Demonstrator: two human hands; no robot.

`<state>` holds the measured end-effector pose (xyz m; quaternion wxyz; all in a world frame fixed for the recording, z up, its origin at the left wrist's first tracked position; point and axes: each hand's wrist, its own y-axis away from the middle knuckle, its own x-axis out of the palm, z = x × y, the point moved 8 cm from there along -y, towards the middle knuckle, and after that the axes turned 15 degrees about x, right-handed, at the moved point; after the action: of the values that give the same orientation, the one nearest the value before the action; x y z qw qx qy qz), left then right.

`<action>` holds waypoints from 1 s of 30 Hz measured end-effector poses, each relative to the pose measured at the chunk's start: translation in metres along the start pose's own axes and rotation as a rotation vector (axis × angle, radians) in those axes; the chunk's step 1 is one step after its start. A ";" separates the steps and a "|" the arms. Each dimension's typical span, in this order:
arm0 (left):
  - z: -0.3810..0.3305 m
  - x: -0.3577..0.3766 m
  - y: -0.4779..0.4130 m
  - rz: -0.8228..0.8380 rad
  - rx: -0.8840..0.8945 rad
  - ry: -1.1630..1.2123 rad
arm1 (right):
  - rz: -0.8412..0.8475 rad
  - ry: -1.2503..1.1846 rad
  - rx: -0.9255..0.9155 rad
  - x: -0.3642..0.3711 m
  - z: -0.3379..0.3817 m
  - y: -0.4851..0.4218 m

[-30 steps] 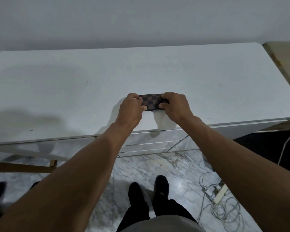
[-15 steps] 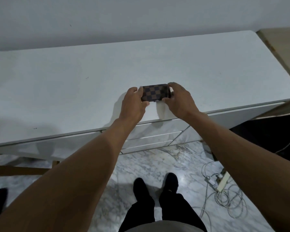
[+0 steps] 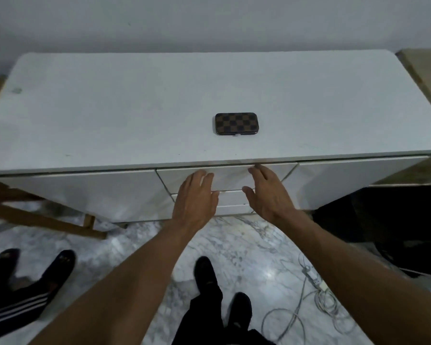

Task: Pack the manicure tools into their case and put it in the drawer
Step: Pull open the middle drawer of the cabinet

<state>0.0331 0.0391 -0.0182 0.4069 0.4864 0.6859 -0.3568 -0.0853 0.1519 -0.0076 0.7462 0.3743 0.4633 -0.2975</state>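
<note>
Head view: both bare forearms reach forward and down toward the front of a white cabinet (image 3: pixel 110 108).
Left hand (image 3: pixel 195 199): palm down, fingers spread and loose, empty; its fingertips lie over the top drawer front (image 3: pixel 230 174), though I cannot tell whether they press on it.
Right hand (image 3: pixel 268 192): palm turned inward, fingers slack and parted, holding nothing; the longest fingertip is at the drawer's upper edge, just under the cabinet top.
Case (image 3: pixel 235 123): checkered brown and black, closed, lying flat on the cabinet top, beyond the hands and apart from both.
Drawer: its front sits flush with the neighbouring panels, so it is shut.
Floor (image 3: pixel 234 245): marbled; the person's dark shoes (image 3: pixel 207 272) stand below, a tangle of pale cables (image 3: pixel 319 297) lies to the right, and someone else's feet (image 3: pixel 57 265) show at the left.
</note>
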 end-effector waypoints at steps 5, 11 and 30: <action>0.003 0.007 -0.004 0.074 0.037 -0.107 | -0.048 0.009 -0.028 0.001 0.003 -0.010; 0.008 0.016 -0.009 0.139 -0.024 -0.228 | -0.034 0.120 0.001 0.008 0.001 -0.017; -0.031 0.031 0.060 0.174 -0.072 -0.133 | 0.115 0.286 -0.066 0.033 -0.028 0.061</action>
<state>0.0781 0.0949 -0.0393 0.4981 0.5044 0.6251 -0.3267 -0.0377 0.2049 -0.0283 0.7002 0.4139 0.5523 -0.1824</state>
